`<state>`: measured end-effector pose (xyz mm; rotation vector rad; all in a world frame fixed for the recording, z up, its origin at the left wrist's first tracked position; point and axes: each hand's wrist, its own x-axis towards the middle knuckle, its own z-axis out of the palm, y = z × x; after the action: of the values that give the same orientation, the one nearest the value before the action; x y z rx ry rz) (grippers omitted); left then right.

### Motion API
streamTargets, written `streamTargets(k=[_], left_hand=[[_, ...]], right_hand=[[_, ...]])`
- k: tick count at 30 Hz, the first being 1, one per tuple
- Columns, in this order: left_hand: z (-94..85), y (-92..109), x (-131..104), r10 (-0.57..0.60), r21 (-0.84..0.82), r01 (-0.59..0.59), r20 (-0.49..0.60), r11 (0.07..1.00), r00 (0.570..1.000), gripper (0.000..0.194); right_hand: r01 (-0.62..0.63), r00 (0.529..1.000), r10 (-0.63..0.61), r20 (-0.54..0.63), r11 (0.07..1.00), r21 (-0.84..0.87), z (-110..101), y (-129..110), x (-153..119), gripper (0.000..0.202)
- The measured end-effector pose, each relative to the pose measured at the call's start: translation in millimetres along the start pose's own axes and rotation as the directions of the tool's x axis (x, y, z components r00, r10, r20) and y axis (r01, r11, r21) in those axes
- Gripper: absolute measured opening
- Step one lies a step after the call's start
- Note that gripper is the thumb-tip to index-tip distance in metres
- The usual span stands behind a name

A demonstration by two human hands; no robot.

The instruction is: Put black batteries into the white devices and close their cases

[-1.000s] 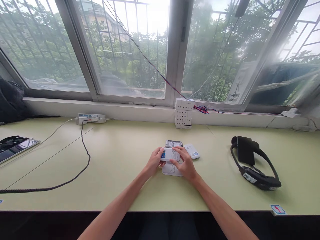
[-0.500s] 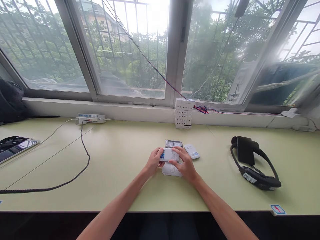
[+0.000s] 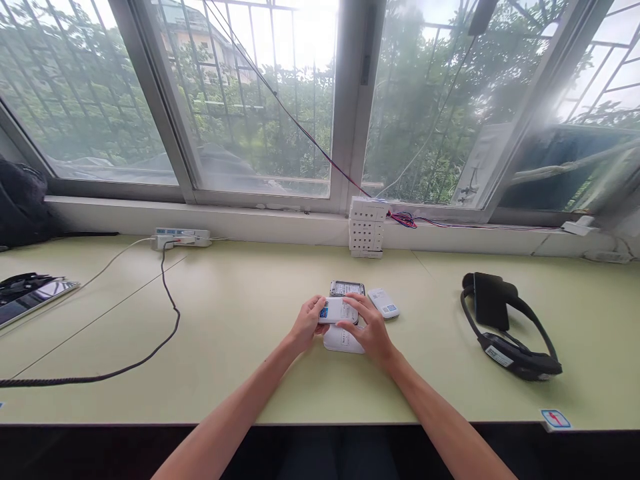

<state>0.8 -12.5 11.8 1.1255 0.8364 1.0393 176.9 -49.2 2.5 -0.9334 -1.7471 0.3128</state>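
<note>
Between both hands I hold a white rounded-corner device (image 3: 336,311) with a blue label, its long side running left to right. My left hand (image 3: 307,325) grips its left end, thumb on top. My right hand (image 3: 371,330) closes on its right end, with thumb and fingers at the edges. Just beneath lies a white cover (image 3: 344,340) with printed text, partly hidden by the hands and the device. Behind it sits an opened device (image 3: 347,288) showing a dark rim and a printed label inside. Another white device (image 3: 384,303) rests right of my right hand.
A black headset (image 3: 515,357) with a strap lies on the right of the table. Against the sill stands a stack of white boxes (image 3: 367,227). A power strip (image 3: 181,237) with a dark cable (image 3: 175,308) is at left, near a tablet-like slab (image 3: 37,300).
Very little differs. The held white device has tilted slightly in my fingers; both hands keep their places, and the other things lie as before.
</note>
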Motion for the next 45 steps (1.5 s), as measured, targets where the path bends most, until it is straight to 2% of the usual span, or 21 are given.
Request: streamTargets(k=[5,9,15,19,25,37,45], left_hand=[[0.4,0.2,0.9,-0.012,-0.007,0.012,-0.016,1.000,1.000,0.038],[0.7,3.1,0.6,-0.073,-0.056,0.072,-0.021,0.996,0.997,0.037],[-1.4,5.6,-0.6,-0.117,-0.150,0.129,0.085,0.980,0.989,0.035],[-2.5,5.6,-1.6,-0.098,-0.093,0.113,0.154,0.989,0.983,0.036],[-4.2,6.0,-1.7,-0.077,0.007,0.077,0.150,0.997,0.986,0.036],[-6.8,1.3,0.4,-0.084,0.006,0.084,0.159,0.996,0.984,0.039],[-5.7,2.5,0.2,-0.096,-0.003,0.097,0.124,0.995,0.988,0.036]], right_hand=[[-0.020,1.000,0.020,-0.007,1.000,-0.008,0.4,0.5,-0.3,0.041],[-0.034,0.999,0.034,-0.013,0.999,0.003,0.6,0.3,0.0,0.039],[-0.113,0.993,0.115,-0.030,0.992,0.064,1.6,5.8,-0.3,0.038],[-0.150,0.985,0.158,-0.064,0.982,0.111,1.8,8.3,-0.8,0.037],[-0.162,0.983,0.170,-0.070,0.981,0.106,1.2,7.2,-0.5,0.037],[-0.140,0.988,0.145,-0.056,0.987,0.084,0.4,6.8,0.1,0.035],[-0.137,0.988,0.143,-0.066,0.987,0.083,1.7,8.0,-0.1,0.035]])
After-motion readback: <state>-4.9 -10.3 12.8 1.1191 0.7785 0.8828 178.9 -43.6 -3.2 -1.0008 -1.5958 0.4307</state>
